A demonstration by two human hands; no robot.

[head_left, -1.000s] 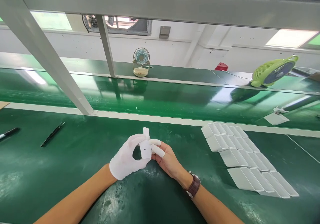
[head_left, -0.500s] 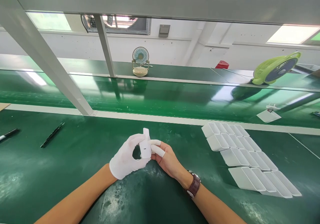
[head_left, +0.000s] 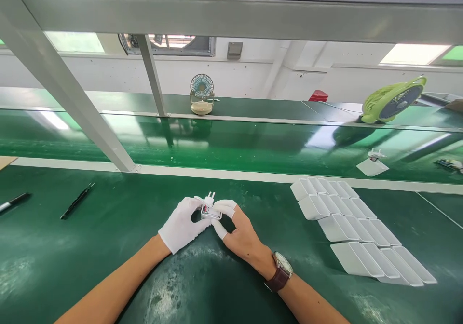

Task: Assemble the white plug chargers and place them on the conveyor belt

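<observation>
1. Part [head_left: 210, 211] at centre frame: lower body covered by glove [head_left: 181, 225] and right hand [head_left: 242, 232]; only prongs and top face show. Too small to tell markings.
2. Left-hand fingertips behind the part: grip contact not visible.
3. Pen [head_left: 13, 202], left edge: cut off by the frame.
4. Object [head_left: 448, 164], far right on the belt: small, blurred, not identifiable.
5. Shells [head_left: 358, 230], lower right: back rows overlap; count uncertain.
6. Both forearms cut off at the bottom edge.

both hands [head_left: 213, 222] together, fingertips pinched, forearms converging
</observation>
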